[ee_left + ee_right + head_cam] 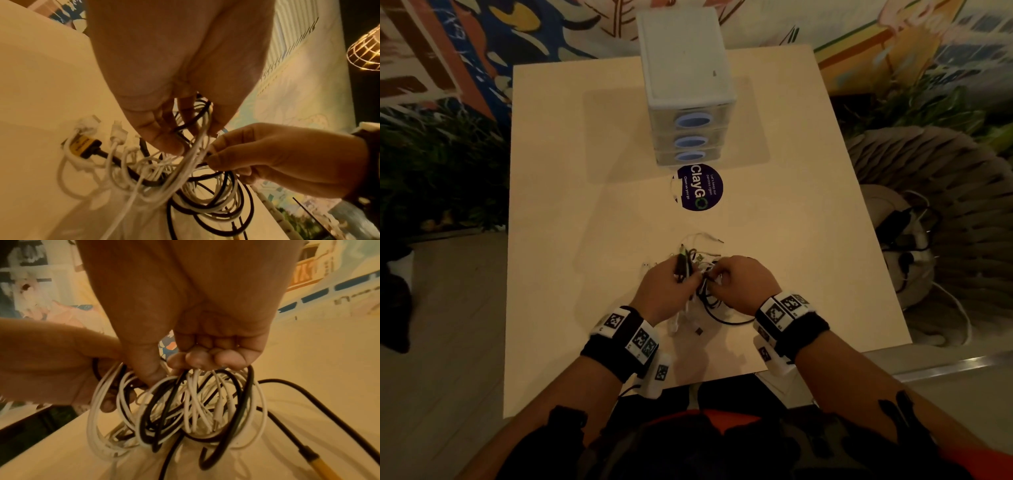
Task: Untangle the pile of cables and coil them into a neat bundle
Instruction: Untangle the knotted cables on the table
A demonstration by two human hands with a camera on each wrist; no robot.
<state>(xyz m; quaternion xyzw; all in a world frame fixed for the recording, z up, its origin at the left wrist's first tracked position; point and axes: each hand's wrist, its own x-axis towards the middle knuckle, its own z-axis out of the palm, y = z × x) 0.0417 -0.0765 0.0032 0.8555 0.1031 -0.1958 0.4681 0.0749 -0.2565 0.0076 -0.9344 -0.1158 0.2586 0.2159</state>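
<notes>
a tangled pile of cables [697, 270], white and black, is held just above the near middle of the table [585, 192], with loose loops and plugs trailing onto the surface. a yellow-bodied plug [82, 146] is seen lying on the table at the left edge of the pile. the left hand [666, 291] is closed around a bunch of white and black strands, its fingers [164, 133] curled through the loops. the right hand [743, 284], touching the left, is curled over the top of the loops, with strands pinched under its fingertips [199, 360]. farther off, a small drawer unit [688, 89] is stood on the table, and a round dark sticker [700, 187] is stuck just in front of it.
</notes>
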